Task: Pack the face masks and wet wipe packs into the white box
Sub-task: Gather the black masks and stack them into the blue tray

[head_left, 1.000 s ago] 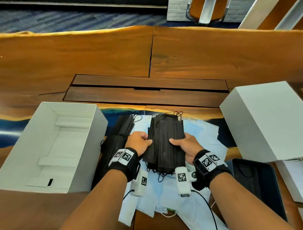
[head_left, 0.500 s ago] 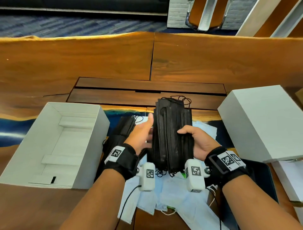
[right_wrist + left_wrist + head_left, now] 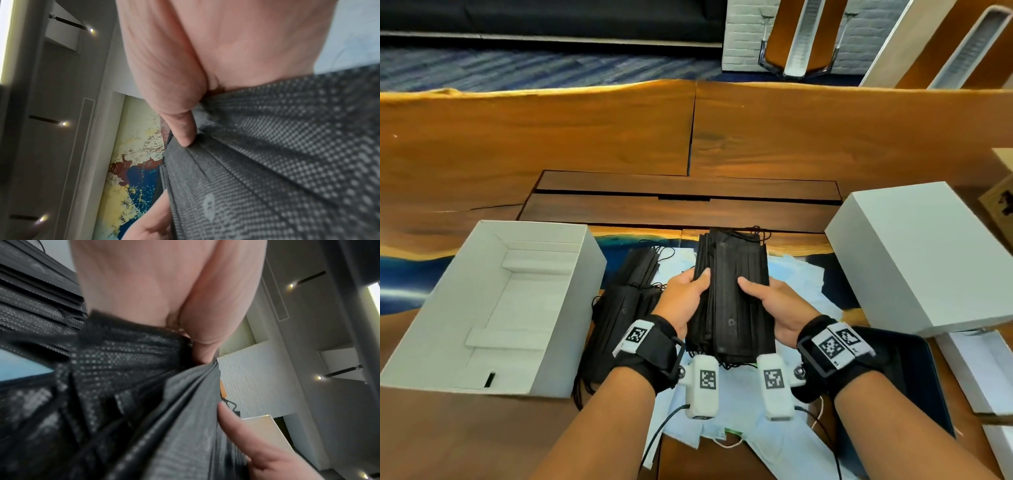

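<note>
A thick stack of black face masks (image 3: 734,294) is lifted off the table, held between both hands. My left hand (image 3: 688,291) grips its left edge and my right hand (image 3: 770,299) grips its right edge, thumbs on top. The left wrist view shows the same black masks (image 3: 127,386) under my left hand's palm (image 3: 164,288). The right wrist view shows the masks (image 3: 277,162) with my right thumb (image 3: 180,126) pressed on them. The open white box (image 3: 493,305) stands empty to the left. A second pile of black masks (image 3: 623,308) lies beside it. Light blue masks (image 3: 750,428) are spread underneath.
A closed white box (image 3: 924,253) stands at the right. A dark tray (image 3: 917,383) lies under my right forearm, with white box parts (image 3: 983,370) beyond it. The wooden table (image 3: 551,137) stretches away behind a recessed dark panel (image 3: 681,205).
Both hands raised the black mask stack off the blue masks, tilted it upright half a second ago, and now hold it lower and flatter, squared between them.
</note>
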